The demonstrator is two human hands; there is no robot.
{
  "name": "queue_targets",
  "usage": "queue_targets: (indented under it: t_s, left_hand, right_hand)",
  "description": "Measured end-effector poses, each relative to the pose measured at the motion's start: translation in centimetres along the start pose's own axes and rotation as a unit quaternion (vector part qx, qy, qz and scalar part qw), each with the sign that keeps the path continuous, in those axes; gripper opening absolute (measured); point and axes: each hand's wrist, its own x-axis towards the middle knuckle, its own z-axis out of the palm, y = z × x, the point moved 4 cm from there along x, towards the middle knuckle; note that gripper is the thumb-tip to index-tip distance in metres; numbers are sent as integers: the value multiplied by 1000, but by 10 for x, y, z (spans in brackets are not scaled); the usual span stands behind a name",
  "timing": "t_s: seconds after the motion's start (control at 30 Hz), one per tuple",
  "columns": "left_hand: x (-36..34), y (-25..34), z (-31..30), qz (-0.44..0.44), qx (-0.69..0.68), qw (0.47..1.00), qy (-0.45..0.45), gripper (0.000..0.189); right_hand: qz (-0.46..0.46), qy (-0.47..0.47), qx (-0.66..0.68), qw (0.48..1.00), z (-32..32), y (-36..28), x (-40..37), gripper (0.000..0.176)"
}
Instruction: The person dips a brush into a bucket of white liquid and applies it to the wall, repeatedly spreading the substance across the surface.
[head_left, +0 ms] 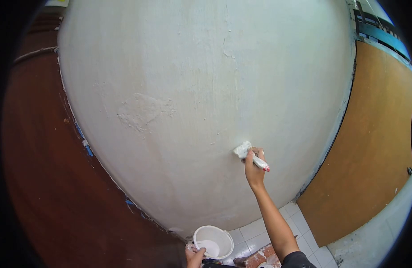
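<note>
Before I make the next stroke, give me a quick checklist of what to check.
1. Grip on the tool: right hand is closed round the brush handle. Ok.
2. Contact: the bristles touch the wall. Ok.
3. Bucket held: left hand grips it at the rim. Ok.
4. Supply: white paint lies in the bottom of the bucket. Ok.
5. Surface even: a rough patch up and left of the brush, and a crack above. Not ok.
6. How much paint the bristles carry: cannot tell.
</note>
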Motion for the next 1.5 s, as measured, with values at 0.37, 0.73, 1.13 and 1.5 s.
queue_targets:
  t_s: [0.37, 0.73, 1.13, 1.5]
  left_hand:
    - [-9, 12, -9, -55, -27, 998, 13, 43]
    - [-19, 57, 2, -54, -87, 995, -17, 35]
    - [15, 17, -2, -46, -38, 998, -7, 31]
    - [18, -1, -2, -30, -58, 998, -9, 32]
  right_hand:
    - [-527, -12, -148, 837, -15, -215, 216, 32]
    - [-514, -147, -325, 780, -15, -170, 153, 45]
    - [-622, -103, -308, 712, -3, -259, 268, 20]
    - [-590, -166, -312, 726, -4, -205, 193, 50]
